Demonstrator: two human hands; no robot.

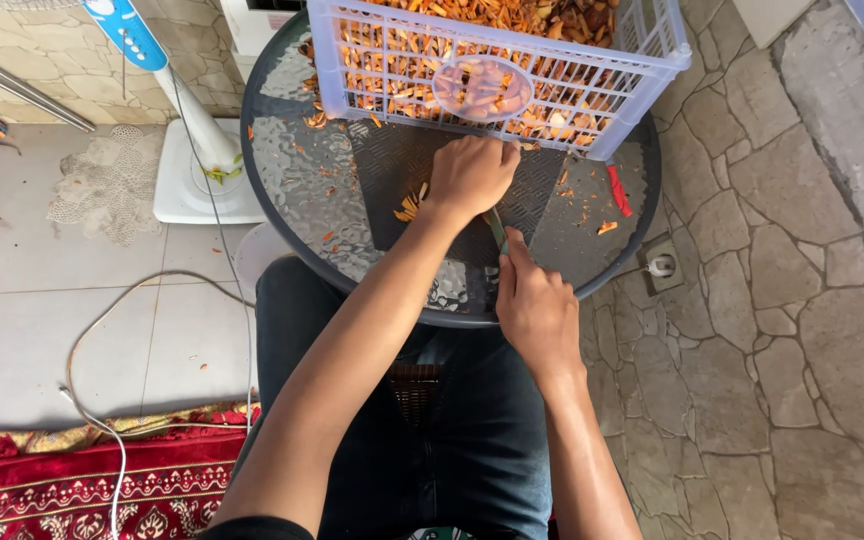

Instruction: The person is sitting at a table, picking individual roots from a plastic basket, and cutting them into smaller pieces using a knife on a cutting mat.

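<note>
hands: 2 are seen, left hand [472, 175] and right hand [535, 310] | crate [642, 75]: 1 is counted | table [292, 180]: 1 | mat [392, 200]: 1 | fan [202, 170]: 1 | rug [72, 480]: 1 | orange pieces [512, 15]: too many to be counted

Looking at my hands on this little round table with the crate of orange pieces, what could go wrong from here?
The right hand rests against the thin greenish strip that the left hand grips, so a slip might catch the fingers. The white crate overhangs the glass table's far edge and could tip. Loose orange pieces near the left hand may scatter off.
</note>
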